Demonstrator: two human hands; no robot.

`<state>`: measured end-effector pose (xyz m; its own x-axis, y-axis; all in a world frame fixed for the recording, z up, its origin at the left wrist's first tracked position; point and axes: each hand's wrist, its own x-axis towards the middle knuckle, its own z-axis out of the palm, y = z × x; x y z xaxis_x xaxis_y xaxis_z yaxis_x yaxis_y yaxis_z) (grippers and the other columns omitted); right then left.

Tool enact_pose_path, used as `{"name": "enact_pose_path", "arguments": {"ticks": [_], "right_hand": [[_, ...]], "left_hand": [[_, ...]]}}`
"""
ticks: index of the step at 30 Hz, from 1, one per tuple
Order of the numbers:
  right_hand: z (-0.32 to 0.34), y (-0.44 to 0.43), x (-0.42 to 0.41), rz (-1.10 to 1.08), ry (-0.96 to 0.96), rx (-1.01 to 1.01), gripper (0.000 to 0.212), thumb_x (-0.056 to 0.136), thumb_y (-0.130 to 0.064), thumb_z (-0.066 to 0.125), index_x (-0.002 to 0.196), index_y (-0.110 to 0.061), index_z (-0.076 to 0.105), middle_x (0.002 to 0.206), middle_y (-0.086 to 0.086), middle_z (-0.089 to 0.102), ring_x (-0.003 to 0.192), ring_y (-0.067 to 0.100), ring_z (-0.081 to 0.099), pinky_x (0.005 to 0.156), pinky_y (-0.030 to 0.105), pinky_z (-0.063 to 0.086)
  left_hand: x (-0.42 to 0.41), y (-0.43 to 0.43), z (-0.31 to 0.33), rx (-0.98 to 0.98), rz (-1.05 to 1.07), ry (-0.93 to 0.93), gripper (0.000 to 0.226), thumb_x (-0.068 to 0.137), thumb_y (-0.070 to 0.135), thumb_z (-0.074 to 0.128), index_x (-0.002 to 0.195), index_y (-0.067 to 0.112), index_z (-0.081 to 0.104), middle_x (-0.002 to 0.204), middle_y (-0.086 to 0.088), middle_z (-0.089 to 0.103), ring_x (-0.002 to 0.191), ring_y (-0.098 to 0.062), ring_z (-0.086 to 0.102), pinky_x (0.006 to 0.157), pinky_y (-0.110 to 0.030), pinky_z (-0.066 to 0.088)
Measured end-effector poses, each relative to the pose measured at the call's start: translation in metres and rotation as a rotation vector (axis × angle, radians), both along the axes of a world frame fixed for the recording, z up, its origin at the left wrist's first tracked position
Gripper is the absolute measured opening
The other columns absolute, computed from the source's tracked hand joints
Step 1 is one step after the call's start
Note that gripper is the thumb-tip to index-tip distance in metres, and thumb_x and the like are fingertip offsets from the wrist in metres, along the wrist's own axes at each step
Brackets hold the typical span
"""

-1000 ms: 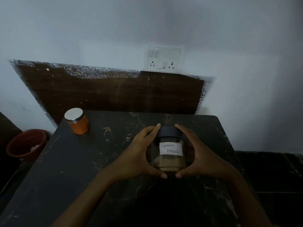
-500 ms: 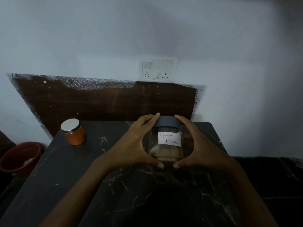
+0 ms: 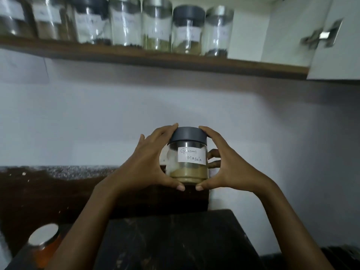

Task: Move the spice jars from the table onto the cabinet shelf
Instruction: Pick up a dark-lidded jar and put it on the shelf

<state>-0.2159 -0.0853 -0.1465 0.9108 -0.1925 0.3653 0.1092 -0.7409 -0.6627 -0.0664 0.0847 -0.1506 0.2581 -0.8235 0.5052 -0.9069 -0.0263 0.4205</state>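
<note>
Grip of left hand (image 3: 144, 162) and right hand (image 3: 231, 168) clasps garam masala jar (image 3: 191, 157) above table (image 3: 175, 240), below shelf (image 3: 155, 59).

Dim light falls on a pale wall (image 3: 116, 117) above a dark wooden panel (image 3: 48, 191).

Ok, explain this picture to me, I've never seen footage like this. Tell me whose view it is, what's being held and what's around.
There is no machine here, just a person's two bare hands filmed by a camera worn on the head. The left hand and right hand grip a glass jar with a dark lid, labelled Garam Masala. It is held in the air below the shelf, where a row of jars stands. At lower left, an orange jar with a silver lid sits on the dark table.
</note>
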Motion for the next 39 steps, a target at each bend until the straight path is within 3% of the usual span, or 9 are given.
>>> {"name": "enact_pose_path", "arguments": {"ticks": [3,9,15,20,22,25,29,35,39], "right_hand": [[0.027,-0.012,-0.001,-0.014,-0.068,-0.032,0.119,0.052,-0.019,0.090,0.137,-0.049,0.012,0.139,-0.017,0.027,0.106,0.010,0.055,0.079,0.017,0.053],[0.079,-0.050,-0.010,-0.050,-0.192,-0.059,0.120,0.054,-0.007,0.088,0.132,-0.059,0.013,0.139,-0.011,0.035,0.107,0.011,0.057,0.074,0.021,0.056],[0.134,-0.093,-0.021,-0.147,-0.333,-0.217,0.125,0.056,-0.005,0.087,0.137,-0.053,0.005,0.134,-0.021,0.028,0.101,-0.001,0.054,0.073,0.011,0.052],[0.169,-0.133,-0.021,-0.226,-0.433,-0.329,0.126,0.054,-0.007,0.088,0.142,-0.043,0.007,0.152,-0.013,0.017,0.126,0.019,0.046,0.094,0.031,0.049],[0.181,-0.147,-0.017,-0.255,-0.462,-0.348,0.125,0.053,-0.005,0.087,0.143,-0.041,0.008,0.151,-0.009,0.022,0.120,0.021,0.050,0.088,0.034,0.054],[0.198,-0.169,-0.008,-0.236,-0.521,-0.309,0.119,0.056,0.008,0.081,0.143,-0.035,0.012,0.145,-0.010,0.024,0.104,0.018,0.056,0.067,0.023,0.058],[0.211,-0.201,0.010,-0.276,-0.563,-0.381,0.119,0.053,0.007,0.082,0.143,-0.027,0.012,0.144,-0.012,0.015,0.117,0.020,0.045,0.076,0.012,0.050],[0.224,-0.225,0.033,-0.282,-0.360,-0.334,0.122,0.058,0.006,0.074,0.143,-0.037,-0.002,0.136,0.003,0.032,0.105,0.029,0.056,0.081,0.043,0.055],[0.229,-0.225,0.040,-0.249,-0.307,-0.309,0.117,0.064,0.012,0.068,0.143,-0.036,-0.003,0.118,0.003,0.037,0.097,0.030,0.060,0.072,0.039,0.055]], "left_hand": [[0.000,-0.015,0.029,-0.064,0.011,-0.083,0.124,0.043,0.064,0.078,0.141,0.046,0.004,0.148,0.021,0.017,0.137,0.001,0.016,0.117,-0.047,0.000],[-0.006,-0.062,0.087,-0.200,0.025,-0.390,0.127,0.052,0.057,0.082,0.148,0.029,0.003,0.153,0.015,0.011,0.137,0.000,0.014,0.116,-0.041,-0.004],[-0.017,-0.119,0.145,-0.347,0.079,-0.664,0.127,0.056,0.053,0.082,0.149,0.012,0.006,0.156,-0.001,0.016,0.141,-0.013,0.015,0.117,-0.052,0.005],[-0.020,-0.165,0.179,-0.356,0.168,-0.734,0.129,0.062,0.057,0.077,0.149,0.014,-0.009,0.159,-0.002,0.001,0.144,-0.016,0.010,0.116,-0.054,0.003],[-0.015,-0.181,0.187,-0.370,0.246,-0.735,0.127,0.066,0.060,0.072,0.148,0.013,-0.014,0.159,-0.002,-0.007,0.145,-0.016,-0.001,0.116,-0.054,-0.003],[0.005,-0.200,0.190,-0.446,0.468,-0.738,0.111,0.074,0.071,0.048,0.149,0.012,-0.008,0.158,-0.005,-0.011,0.144,-0.023,-0.014,0.112,-0.053,-0.014],[0.042,-0.214,0.177,-0.526,0.665,-0.725,0.092,0.078,0.071,0.027,0.149,0.015,0.011,0.158,-0.010,0.004,0.143,-0.033,-0.007,0.108,-0.056,-0.015],[0.077,-0.222,0.153,-0.486,0.747,-0.774,0.084,0.087,0.069,0.015,0.150,0.013,0.014,0.158,-0.013,0.005,0.144,-0.037,-0.001,0.111,-0.060,0.001],[0.080,-0.222,0.151,-0.476,0.763,-0.797,0.084,0.087,0.069,0.012,0.150,0.013,0.014,0.158,-0.013,0.008,0.144,-0.038,0.002,0.112,-0.058,0.004]]}}
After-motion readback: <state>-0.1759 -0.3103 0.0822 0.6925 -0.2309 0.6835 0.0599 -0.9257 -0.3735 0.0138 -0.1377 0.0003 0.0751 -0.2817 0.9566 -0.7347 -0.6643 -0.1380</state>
